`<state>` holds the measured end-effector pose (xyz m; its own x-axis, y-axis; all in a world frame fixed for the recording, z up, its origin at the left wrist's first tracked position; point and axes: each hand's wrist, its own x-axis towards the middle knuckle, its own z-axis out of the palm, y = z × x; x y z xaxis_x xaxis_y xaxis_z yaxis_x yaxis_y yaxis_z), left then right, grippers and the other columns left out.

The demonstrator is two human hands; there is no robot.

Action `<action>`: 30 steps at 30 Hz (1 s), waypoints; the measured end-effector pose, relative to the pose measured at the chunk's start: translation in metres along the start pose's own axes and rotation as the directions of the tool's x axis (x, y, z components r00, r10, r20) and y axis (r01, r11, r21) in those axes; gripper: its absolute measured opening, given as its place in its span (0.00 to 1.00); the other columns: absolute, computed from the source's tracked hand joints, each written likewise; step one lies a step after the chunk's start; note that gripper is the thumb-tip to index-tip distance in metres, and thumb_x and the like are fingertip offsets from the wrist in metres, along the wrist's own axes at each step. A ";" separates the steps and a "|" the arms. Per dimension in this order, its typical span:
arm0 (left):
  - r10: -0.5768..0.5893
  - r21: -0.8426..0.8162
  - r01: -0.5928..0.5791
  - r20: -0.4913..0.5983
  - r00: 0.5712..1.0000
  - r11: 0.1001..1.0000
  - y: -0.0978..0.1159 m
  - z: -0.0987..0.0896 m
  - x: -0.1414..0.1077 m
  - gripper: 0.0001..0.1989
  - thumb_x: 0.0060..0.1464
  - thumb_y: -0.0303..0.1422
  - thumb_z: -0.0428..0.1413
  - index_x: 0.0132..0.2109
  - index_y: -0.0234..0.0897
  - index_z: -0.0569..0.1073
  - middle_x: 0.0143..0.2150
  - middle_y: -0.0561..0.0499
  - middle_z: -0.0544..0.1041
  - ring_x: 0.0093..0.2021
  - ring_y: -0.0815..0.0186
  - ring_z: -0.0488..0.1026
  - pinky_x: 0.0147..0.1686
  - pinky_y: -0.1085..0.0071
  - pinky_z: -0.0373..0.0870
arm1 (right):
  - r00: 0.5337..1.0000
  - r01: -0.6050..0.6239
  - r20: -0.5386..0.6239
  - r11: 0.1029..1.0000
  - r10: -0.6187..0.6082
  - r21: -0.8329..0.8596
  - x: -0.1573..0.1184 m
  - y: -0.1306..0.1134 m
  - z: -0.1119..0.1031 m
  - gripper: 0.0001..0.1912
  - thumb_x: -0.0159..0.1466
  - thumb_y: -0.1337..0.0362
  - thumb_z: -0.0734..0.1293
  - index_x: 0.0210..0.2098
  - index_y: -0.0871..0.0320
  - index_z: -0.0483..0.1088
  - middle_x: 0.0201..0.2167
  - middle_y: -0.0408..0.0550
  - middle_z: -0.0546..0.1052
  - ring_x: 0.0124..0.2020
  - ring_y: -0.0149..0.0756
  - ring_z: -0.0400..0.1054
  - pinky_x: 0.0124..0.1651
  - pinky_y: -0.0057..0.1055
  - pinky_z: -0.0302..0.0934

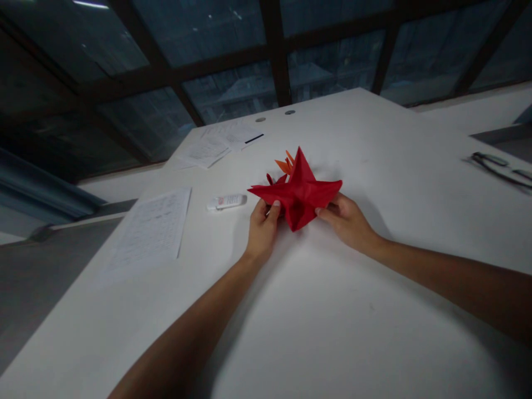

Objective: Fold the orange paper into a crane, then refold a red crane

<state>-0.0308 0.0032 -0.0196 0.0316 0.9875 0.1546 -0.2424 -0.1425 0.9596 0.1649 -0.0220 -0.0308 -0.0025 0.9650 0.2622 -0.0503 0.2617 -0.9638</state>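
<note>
A large red folded-paper flower [300,191] with pointed petals is held up over the white table. On its left side my left hand [264,221] grips the lower edge, thumb in front and fingers behind. My right hand [343,219] pinches the right side of the same flower, its thumb on the near face. Just behind it are an orange folded-paper piece [285,165] and a smaller dark red folded-paper piece [277,179], both partly hidden by the big flower. I cannot tell whether they stand on the table.
A white glue tube [226,202] lies left of my left hand. Printed sheets lie at the left [152,230] and far left, with a dark pen-like strip [254,138] on the far ones. Eyeglasses [499,166] rest at the right. Dark windows stand beyond the table [374,332].
</note>
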 end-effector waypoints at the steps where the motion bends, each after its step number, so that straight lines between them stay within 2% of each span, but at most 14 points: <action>1: -0.015 -0.042 0.015 0.000 1.000 0.999 0.000 0.000 0.001 0.14 0.57 0.40 0.64 0.47 0.38 0.76 0.45 0.47 0.80 0.41 0.63 0.77 0.45 0.66 0.74 | 1.000 -0.007 -0.015 0.999 0.008 0.038 0.001 0.000 0.000 0.13 0.61 0.64 0.71 0.45 0.54 0.73 0.45 0.48 0.80 0.45 0.42 0.75 0.53 0.42 0.67; 4: -0.086 -0.145 0.084 -0.006 0.996 0.986 0.002 -0.002 0.003 0.11 0.58 0.38 0.63 0.45 0.40 0.75 0.43 0.50 0.79 0.37 0.66 0.75 0.42 0.68 0.74 | 0.995 -0.060 -0.072 0.993 0.067 0.102 0.003 -0.005 0.001 0.12 0.58 0.64 0.72 0.42 0.55 0.74 0.41 0.47 0.81 0.41 0.41 0.74 0.50 0.41 0.68; 7: -0.159 -0.215 0.146 -0.043 0.986 0.966 0.006 -0.004 0.004 0.07 0.58 0.35 0.62 0.42 0.40 0.74 0.41 0.51 0.79 0.36 0.68 0.75 0.41 0.69 0.74 | 0.989 -0.115 -0.079 0.987 0.125 0.111 0.003 -0.010 0.001 0.09 0.56 0.63 0.72 0.37 0.55 0.74 0.36 0.46 0.80 0.38 0.40 0.73 0.46 0.40 0.68; 10: -0.176 -0.287 0.155 -0.048 0.983 0.945 0.008 -0.005 0.005 0.05 0.58 0.32 0.61 0.43 0.41 0.75 0.43 0.51 0.79 0.39 0.68 0.75 0.41 0.70 0.74 | 0.987 -0.145 -0.050 0.984 0.151 0.106 0.003 -0.012 0.000 0.07 0.57 0.62 0.72 0.35 0.55 0.74 0.34 0.46 0.80 0.37 0.40 0.73 0.45 0.40 0.68; 12: -0.163 -0.301 0.144 -0.037 0.986 0.943 0.008 -0.006 0.006 0.05 0.58 0.32 0.60 0.43 0.41 0.76 0.44 0.51 0.78 0.39 0.68 0.75 0.40 0.71 0.73 | 0.986 -0.150 -0.052 0.978 0.159 0.144 0.003 -0.012 0.000 0.08 0.58 0.61 0.72 0.37 0.55 0.75 0.35 0.46 0.79 0.38 0.39 0.73 0.45 0.40 0.69; 15: -0.123 -0.255 0.118 -0.002 0.992 0.960 0.006 -0.006 0.004 0.06 0.59 0.33 0.60 0.44 0.41 0.76 0.46 0.51 0.78 0.40 0.67 0.75 0.41 0.70 0.74 | 0.979 -0.121 -0.125 0.953 0.161 0.277 0.003 -0.011 0.000 0.11 0.60 0.57 0.73 0.41 0.51 0.72 0.39 0.42 0.79 0.40 0.38 0.73 0.44 0.39 0.71; 18: -0.058 -0.169 0.065 0.041 0.997 0.983 0.005 -0.004 0.000 0.08 0.60 0.35 0.60 0.47 0.42 0.76 0.48 0.52 0.78 0.42 0.66 0.74 0.43 0.68 0.74 | 0.963 -0.131 -0.176 0.922 0.206 0.364 0.006 -0.012 0.000 0.14 0.60 0.53 0.74 0.40 0.50 0.69 0.40 0.41 0.79 0.43 0.40 0.74 0.45 0.40 0.73; 23: 0.041 -0.061 -0.036 0.084 0.996 0.997 0.003 0.000 -0.003 0.09 0.62 0.35 0.58 0.48 0.40 0.76 0.44 0.51 0.78 0.40 0.66 0.74 0.44 0.69 0.72 | 0.916 -0.211 -0.267 0.926 0.298 0.312 0.014 -0.009 -0.003 0.15 0.58 0.52 0.74 0.37 0.50 0.67 0.31 0.42 0.76 0.36 0.40 0.73 0.40 0.38 0.72; 25: 0.059 -0.043 -0.055 0.094 0.994 0.998 0.001 -0.001 -0.002 0.08 0.62 0.35 0.57 0.47 0.39 0.76 0.43 0.50 0.78 0.39 0.66 0.74 0.44 0.68 0.72 | 0.918 -0.228 -0.262 0.938 0.297 0.262 0.017 -0.006 -0.005 0.14 0.58 0.53 0.73 0.36 0.50 0.66 0.32 0.42 0.76 0.36 0.39 0.73 0.38 0.37 0.71; 27: 0.058 -0.036 -0.056 0.070 0.996 0.998 -0.002 -0.003 0.001 0.08 0.62 0.36 0.58 0.47 0.40 0.74 0.42 0.51 0.78 0.39 0.66 0.74 0.44 0.67 0.72 | 0.933 -0.211 -0.244 0.952 0.264 0.223 0.017 -0.004 -0.006 0.15 0.57 0.54 0.73 0.37 0.51 0.66 0.33 0.42 0.76 0.35 0.38 0.73 0.38 0.36 0.70; 30: 0.059 -0.028 -0.061 -0.040 0.997 0.998 -0.006 -0.005 0.003 0.11 0.61 0.38 0.60 0.48 0.41 0.71 0.44 0.51 0.78 0.42 0.66 0.75 0.46 0.68 0.72 | 0.952 -0.155 -0.229 0.966 0.202 0.207 0.013 -0.002 -0.005 0.18 0.56 0.53 0.75 0.39 0.52 0.68 0.35 0.41 0.76 0.34 0.35 0.73 0.38 0.34 0.68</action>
<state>-0.0344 0.0073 -0.0266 -0.0217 0.9792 0.2018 -0.2709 -0.2001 0.9416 0.1699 -0.0096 -0.0259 0.2167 0.9752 0.0442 -0.2553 0.1003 -0.9616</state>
